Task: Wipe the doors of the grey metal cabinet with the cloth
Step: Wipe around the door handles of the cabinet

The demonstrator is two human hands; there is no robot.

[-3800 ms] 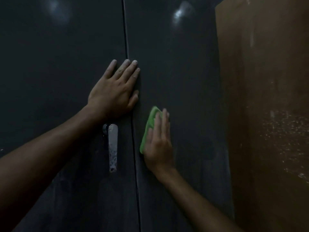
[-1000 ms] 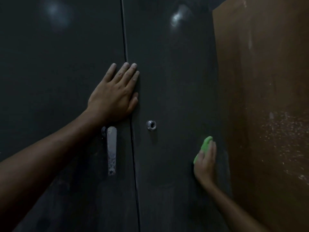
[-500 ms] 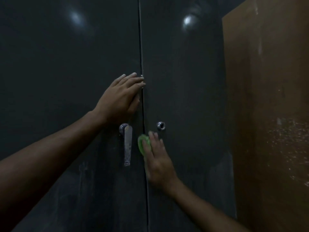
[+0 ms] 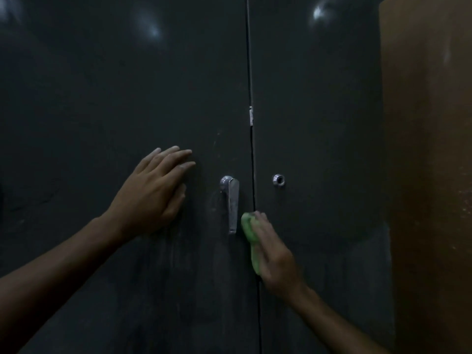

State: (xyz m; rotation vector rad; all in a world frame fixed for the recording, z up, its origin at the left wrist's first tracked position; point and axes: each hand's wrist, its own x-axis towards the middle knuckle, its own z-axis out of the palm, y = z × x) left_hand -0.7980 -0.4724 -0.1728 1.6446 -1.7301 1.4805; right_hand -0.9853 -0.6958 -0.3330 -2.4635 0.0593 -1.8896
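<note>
The dark grey metal cabinet fills the view, its left door (image 4: 115,98) and right door (image 4: 319,111) meeting at a vertical seam. A chrome lever handle (image 4: 232,203) hangs on the left door beside the seam. My left hand (image 4: 153,192) lies flat on the left door, fingers spread, holding nothing, left of the handle. My right hand (image 4: 273,254) presses a green cloth (image 4: 249,233) against the seam just below and right of the handle. Most of the cloth is hidden under the palm.
A round chrome keyhole (image 4: 278,180) sits on the right door. A small pale latch piece (image 4: 251,116) shows on the seam higher up. A brown wooden panel (image 4: 431,175) stands close along the right side of the cabinet.
My left hand has slid off the seam, down and leftward across the left door. The right hand with the cloth stays at the seam, lower relative to the handle. The view shifted left.
</note>
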